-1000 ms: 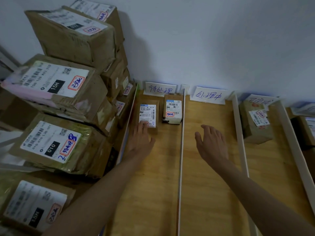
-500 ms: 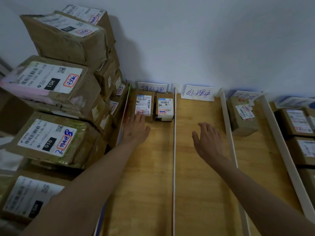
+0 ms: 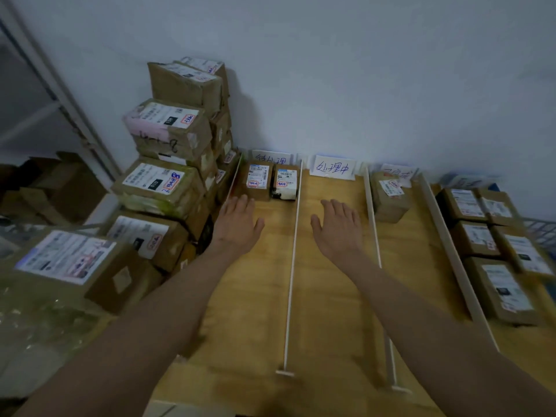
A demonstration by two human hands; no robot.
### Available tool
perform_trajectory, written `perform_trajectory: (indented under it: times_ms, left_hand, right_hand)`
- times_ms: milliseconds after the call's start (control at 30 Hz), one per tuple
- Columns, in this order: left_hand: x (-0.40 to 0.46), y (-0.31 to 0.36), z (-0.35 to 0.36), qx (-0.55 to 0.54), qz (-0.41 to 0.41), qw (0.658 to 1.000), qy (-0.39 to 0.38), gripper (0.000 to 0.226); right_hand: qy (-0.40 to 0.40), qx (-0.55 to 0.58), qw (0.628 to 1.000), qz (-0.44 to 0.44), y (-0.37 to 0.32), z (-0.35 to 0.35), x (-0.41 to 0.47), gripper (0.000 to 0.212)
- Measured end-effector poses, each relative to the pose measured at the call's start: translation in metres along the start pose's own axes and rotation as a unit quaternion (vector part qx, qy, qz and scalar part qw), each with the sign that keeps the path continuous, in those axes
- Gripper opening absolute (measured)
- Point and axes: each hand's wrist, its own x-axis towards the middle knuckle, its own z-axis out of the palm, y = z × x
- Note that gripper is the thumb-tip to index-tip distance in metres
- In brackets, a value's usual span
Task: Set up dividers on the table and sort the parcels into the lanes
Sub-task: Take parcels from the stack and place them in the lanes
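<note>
While 2 parcels (image 3: 270,183) sit at the table's (image 3: 331,296) far edge, my left hand (image 3: 237,225) and right hand (image 3: 338,228) hover flat, fingers spread, holding nothing.

One head-worn wide-angle view looks forward and down along the wooden table (image 3: 331,296), wall at 12 o'clock, forearms entering near from 6 o'clock

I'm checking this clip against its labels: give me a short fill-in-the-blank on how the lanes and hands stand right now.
1. The leftmost lane holds ____ parcels at its far end, the brown parcel and the white-wrapped parcel.
2. The middle lane, under the right hand, holds ____ parcels.
3. The left hand holds ____.
4. The lane right of the middle one holds ____ parcel.

Missing words: two; no; nothing; one
</note>
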Motion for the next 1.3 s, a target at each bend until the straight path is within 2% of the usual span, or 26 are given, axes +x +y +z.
perform_trajectory:
  times_ms: [300,433,667,867,1067,1167,1300]
  left_hand:
    - [-0.133,-0.012,-0.070,0.014,0.002,0.997,0.072,0.056]
    - [-0.166,-0.026,-0.100,0.016,0.003,0.995,0.096,0.049]
    - [-0.201,-0.079,-0.138,0.008,-0.040,0.990,0.132,0.052]
    - [-0.216,-0.162,-0.138,-0.004,-0.073,0.989,0.129,0.053]
    - [-0.215,-0.243,-0.137,-0.030,-0.114,0.988,0.102,0.054]
    - [-0.214,-0.267,-0.135,-0.065,-0.147,0.985,0.070,0.058]
    - [-0.214,-0.286,-0.126,-0.115,-0.153,0.981,0.012,0.064]
  right_hand:
    - [0.022,0.021,0.999,-0.041,-0.034,-0.040,-0.106,0.049]
    - [0.038,0.032,0.997,-0.061,-0.055,-0.056,-0.130,0.049]
    - [0.068,0.047,0.992,-0.096,-0.115,-0.072,-0.146,0.048]
    - [0.054,0.082,0.987,-0.127,-0.189,-0.061,-0.146,0.044]
    - [-0.010,0.143,0.983,-0.114,-0.266,-0.046,-0.136,0.046]
    - [-0.045,0.188,0.976,-0.105,-0.296,-0.033,-0.132,0.049]
    - [-0.075,0.248,0.962,-0.079,-0.323,-0.015,-0.130,0.041]
